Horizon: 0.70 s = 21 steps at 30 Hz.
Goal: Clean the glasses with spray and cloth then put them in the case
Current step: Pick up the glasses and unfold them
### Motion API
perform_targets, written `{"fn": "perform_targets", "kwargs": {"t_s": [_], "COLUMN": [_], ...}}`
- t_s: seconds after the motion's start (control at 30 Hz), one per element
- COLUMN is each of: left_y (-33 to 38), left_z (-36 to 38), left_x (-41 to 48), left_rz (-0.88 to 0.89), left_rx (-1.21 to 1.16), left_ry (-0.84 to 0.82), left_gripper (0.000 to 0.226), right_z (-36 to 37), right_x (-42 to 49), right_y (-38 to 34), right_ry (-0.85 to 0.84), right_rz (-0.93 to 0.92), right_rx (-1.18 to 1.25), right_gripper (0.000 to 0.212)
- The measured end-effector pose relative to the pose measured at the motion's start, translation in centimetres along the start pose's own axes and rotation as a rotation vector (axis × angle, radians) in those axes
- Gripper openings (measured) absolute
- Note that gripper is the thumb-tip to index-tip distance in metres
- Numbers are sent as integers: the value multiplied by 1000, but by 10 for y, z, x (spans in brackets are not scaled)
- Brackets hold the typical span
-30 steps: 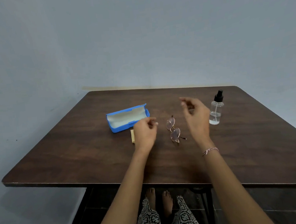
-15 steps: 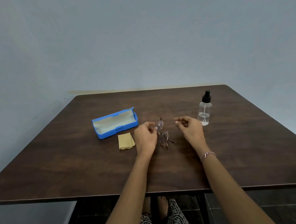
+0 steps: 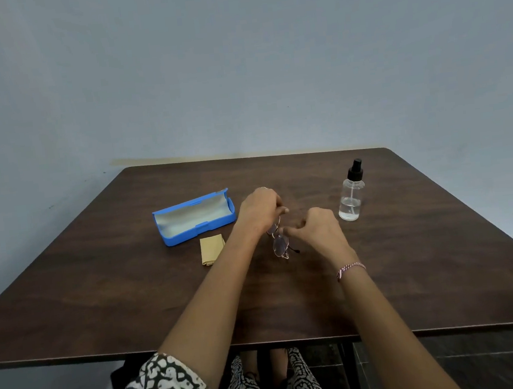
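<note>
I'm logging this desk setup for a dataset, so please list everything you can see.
table: one, dark brown wood, fills the foreground
glasses case: one, blue, open, pale lining, left of centre
cloth: one, tan, folded, just in front of the case
spray bottle: one, clear with black top, upright, far right
glasses: one pair, thin metal frame, centre
bracelet: one, pink and white, right wrist
left hand: pinches the glasses' far end
right hand: fingertips at the frame's middle, grip unclear

Dim, even indoor light, soft shadows, wide-angle bending at edges.
</note>
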<state>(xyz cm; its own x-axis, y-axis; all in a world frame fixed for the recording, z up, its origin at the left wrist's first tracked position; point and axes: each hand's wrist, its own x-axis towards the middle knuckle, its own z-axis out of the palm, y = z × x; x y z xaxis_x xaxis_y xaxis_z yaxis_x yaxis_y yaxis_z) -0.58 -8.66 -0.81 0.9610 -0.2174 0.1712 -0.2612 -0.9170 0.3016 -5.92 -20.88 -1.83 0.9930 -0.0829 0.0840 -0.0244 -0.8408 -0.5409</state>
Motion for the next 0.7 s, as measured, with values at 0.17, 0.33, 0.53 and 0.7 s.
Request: {"fn": "perform_targets", "kwargs": {"t_s": [0.17, 0.33, 0.53, 0.7], "left_y": [3, 2, -5, -16], "left_z": [4, -1, -6, -1], "left_x": [4, 4, -4, -15], "left_rz": [-88, -149, -267, -330], "left_rx": [17, 18, -54, -151], "left_ry": [-37, 39, 131, 236], "left_gripper": [27, 15, 18, 14], "right_z": [7, 7, 8, 8], "right_x": [-2, 0, 6, 16], "right_y": [-1, 1, 7, 24], "right_ry": [-24, 4, 94, 266], "right_rz": [-5, -23, -79, -277], "right_rx": [-10, 14, -67, -133], "right_gripper": [53, 56, 29, 29]}}
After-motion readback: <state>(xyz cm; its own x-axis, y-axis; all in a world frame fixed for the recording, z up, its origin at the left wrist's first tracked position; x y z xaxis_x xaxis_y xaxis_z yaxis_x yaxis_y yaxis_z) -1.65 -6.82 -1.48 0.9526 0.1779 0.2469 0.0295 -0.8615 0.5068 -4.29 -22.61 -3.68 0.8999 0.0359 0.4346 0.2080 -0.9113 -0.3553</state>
